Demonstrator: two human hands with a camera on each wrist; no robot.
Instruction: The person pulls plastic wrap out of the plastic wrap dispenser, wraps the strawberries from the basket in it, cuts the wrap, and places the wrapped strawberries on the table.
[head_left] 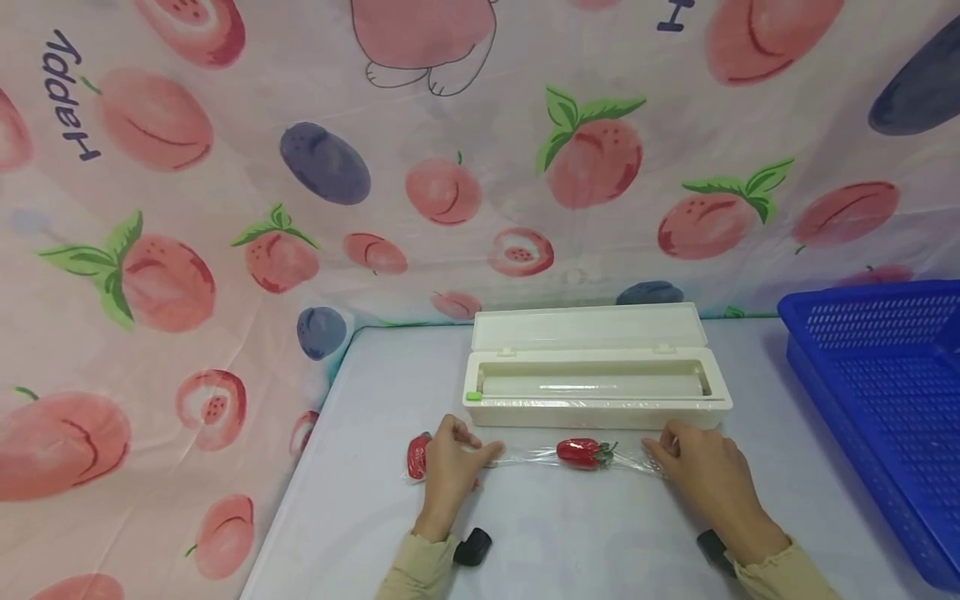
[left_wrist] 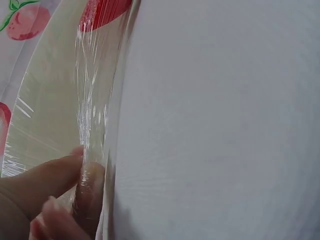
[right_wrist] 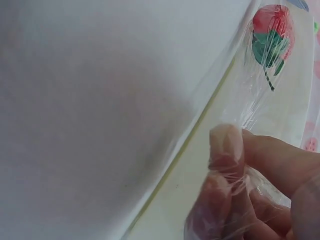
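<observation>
A: Where's the strawberry?
B: Mid-desk, inside a cling film strip running left-right, just in front of the dispenser box.
A: Hands?
B: Left hand pinches one film end, right hand the other; strawberry sits btwn them, roughly equidistant.

Head cam: high, looking forward and down across the table toward its far edge. Both wrist cams sit very close, skimming the tabletop. All three share the cling film and strawberry.
</observation>
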